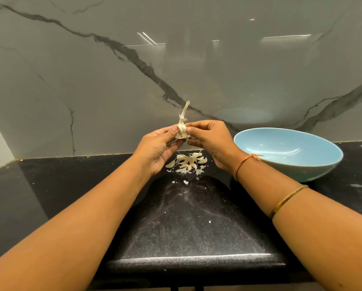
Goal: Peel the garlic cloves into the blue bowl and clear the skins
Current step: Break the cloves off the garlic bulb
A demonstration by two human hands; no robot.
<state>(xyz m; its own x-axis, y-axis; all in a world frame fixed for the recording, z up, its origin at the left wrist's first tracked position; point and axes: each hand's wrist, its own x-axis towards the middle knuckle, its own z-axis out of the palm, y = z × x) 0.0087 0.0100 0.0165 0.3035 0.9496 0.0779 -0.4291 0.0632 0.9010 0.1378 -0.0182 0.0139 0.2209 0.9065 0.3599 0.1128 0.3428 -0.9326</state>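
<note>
I held the garlic head (181, 131) stalk-up above the counter (70, 185), my left hand (157, 150) gripping its left side, right hand (209, 139) fingertips pinching its right flank, blue bowl (289, 154) waiting rightward.

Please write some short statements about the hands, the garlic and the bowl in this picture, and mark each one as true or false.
1. The left hand and the right hand both hold the garlic bulb above the counter. True.
2. The blue bowl is full of cloves. False: no cloves show in it.
3. The loose cloves lie on the counter below the hands. True.
4. The bowl stands to the left of the hands. False: it stands to their right.
5. The gold bangle is on the left forearm. False: it is on the right forearm.
</note>
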